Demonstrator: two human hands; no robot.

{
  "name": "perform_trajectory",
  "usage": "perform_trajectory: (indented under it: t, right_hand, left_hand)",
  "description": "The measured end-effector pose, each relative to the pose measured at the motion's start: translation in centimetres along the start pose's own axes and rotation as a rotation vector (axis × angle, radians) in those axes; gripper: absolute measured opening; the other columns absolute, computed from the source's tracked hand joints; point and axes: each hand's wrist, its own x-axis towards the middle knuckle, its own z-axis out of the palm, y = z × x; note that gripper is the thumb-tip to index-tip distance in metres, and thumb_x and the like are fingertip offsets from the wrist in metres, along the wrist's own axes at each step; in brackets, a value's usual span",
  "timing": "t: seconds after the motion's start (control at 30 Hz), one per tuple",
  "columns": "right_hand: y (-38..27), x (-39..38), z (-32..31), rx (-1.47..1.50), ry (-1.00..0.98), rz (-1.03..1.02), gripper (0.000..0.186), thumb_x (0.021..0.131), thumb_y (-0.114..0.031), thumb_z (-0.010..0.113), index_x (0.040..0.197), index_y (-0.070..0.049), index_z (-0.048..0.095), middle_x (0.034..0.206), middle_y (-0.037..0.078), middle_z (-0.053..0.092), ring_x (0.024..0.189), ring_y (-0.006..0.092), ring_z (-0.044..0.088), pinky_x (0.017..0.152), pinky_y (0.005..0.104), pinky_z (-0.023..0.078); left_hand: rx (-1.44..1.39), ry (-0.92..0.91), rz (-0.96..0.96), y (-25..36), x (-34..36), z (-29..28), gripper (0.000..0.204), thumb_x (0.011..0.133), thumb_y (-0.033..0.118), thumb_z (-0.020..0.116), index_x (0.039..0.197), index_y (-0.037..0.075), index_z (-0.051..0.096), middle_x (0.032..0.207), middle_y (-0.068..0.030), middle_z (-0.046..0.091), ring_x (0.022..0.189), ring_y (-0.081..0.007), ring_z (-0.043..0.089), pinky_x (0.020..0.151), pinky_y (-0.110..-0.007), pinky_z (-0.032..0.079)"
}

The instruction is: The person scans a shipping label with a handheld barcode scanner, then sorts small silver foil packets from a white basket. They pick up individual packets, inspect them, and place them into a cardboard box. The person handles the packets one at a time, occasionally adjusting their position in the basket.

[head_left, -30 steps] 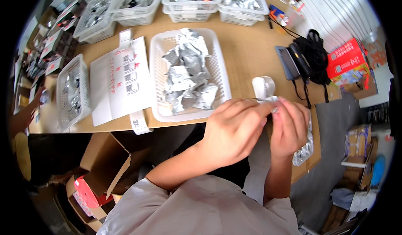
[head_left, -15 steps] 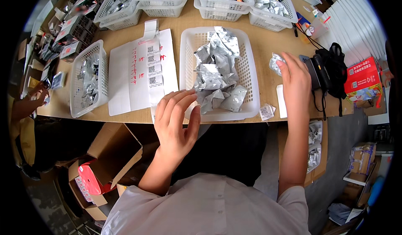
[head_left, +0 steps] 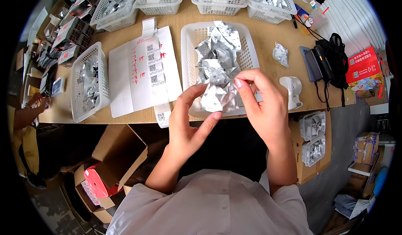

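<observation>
A white perforated basket (head_left: 253,61) in front of me holds a heap of crumpled silver foil pouches (head_left: 217,50). Over its near end, my right hand (head_left: 268,109) pinches a foil pouch (head_left: 220,99) between thumb and fingers. My left hand (head_left: 184,122) is beside that pouch, thumb and fingers apart; whether a fingertip touches it I cannot tell. A single foil pouch (head_left: 281,55) lies on the table to the right of the basket.
Left of the basket lie a white sheet with red writing (head_left: 125,76) and a label strip (head_left: 158,90). A smaller basket (head_left: 104,67) stands further left. On the right are a white dispenser (head_left: 293,93) and a black strapped device (head_left: 324,63). Filled baskets (head_left: 165,9) line the back.
My right hand has come left from the table's right side to the basket and now grips a pouch. One pouch lies where that hand was. My left hand has shifted slightly right.
</observation>
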Motion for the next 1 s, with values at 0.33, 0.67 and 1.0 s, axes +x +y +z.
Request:
perform_trajectory:
  t: [0.33, 0.67, 1.0]
  right_hand:
    - [-1.0, -4.5, -0.2, 0.721, 0.23, 0.55, 0.019, 0.113, -0.004, 0.065, 0.13, 0.001, 0.061, 0.095, 0.008, 0.075, 0.069, 0.0083, 0.067, 0.057, 0.0241, 0.055]
    - [-0.4, -7.8, -1.7, 0.544, 0.164, 0.532, 0.013, 0.113, -0.008, 0.067, 0.124, -0.001, 0.069, 0.106, 0.009, 0.072, 0.089, 0.0116, 0.072, 0.069, 0.025, 0.062]
    - [-2.7, -11.2, -1.7, 0.286, 0.07, 0.208, 0.043, 0.091, 0.001, 0.089, 0.131, 0.002, 0.074, 0.115, 0.018, 0.078, 0.097, 0.0242, 0.08, 0.085, 0.0357, 0.067]
  left_hand:
    - [-0.812, -0.119, -0.342, 2.7, 0.1, 1.2, 0.064, 0.103, 0.004, 0.079, 0.155, 0.0, 0.042, 0.143, -0.0249, 0.068, 0.119, -0.0268, 0.073, 0.091, -0.039, 0.065]
    - [-0.81, -0.159, -0.323, 1.8, -1.8, 1.8, 0.028, 0.112, 0.008, 0.069, 0.138, -0.002, 0.068, 0.133, -0.0071, 0.07, 0.115, -0.0111, 0.063, 0.097, -0.027, 0.052]
    - [-0.284, -0.162, -0.238, 3.6, -2.2, 2.4, 0.057, 0.111, 0.049, 0.071, 0.122, -0.007, 0.076, 0.087, 0.0001, 0.066, 0.072, -0.009, 0.054, 0.067, -0.027, 0.041]
